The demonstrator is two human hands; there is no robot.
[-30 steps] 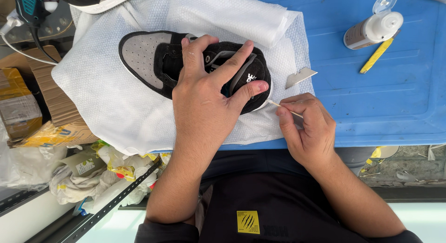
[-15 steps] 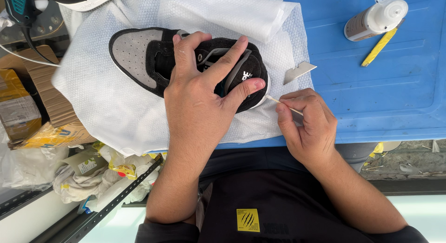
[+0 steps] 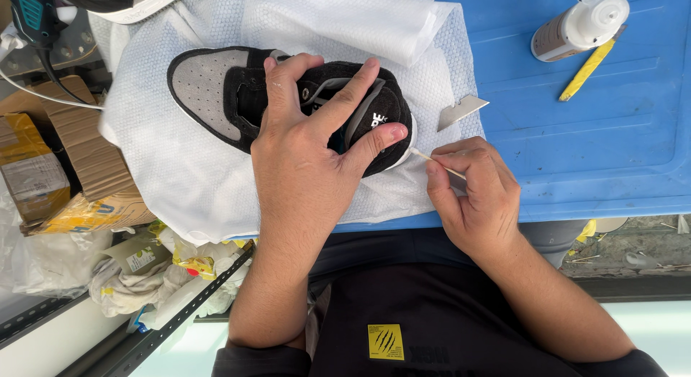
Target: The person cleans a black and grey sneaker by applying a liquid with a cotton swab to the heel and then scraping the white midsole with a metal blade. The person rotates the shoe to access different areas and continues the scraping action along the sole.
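A black and grey sneaker (image 3: 216, 85) lies on its side on a white cloth (image 3: 187, 168). My left hand (image 3: 306, 150) presses down on the shoe's heel and collar, fingers spread over it. My right hand (image 3: 471, 197) pinches a thin white stick (image 3: 435, 163) whose tip touches the white sole edge at the heel.
A metal blade (image 3: 461, 110) lies on the cloth's right edge. On the blue tray surface (image 3: 604, 146) sit a white-capped bottle (image 3: 579, 28) and a yellow tool (image 3: 586, 71). Cardboard boxes (image 3: 43, 168), crumpled bags and rags (image 3: 137, 283) are at left. Another shoe's sole (image 3: 137, 6) shows top left.
The view shifted slightly; both hands and the shoe keep nearly the same pose, with the stick tip staying at the heel's sole edge.
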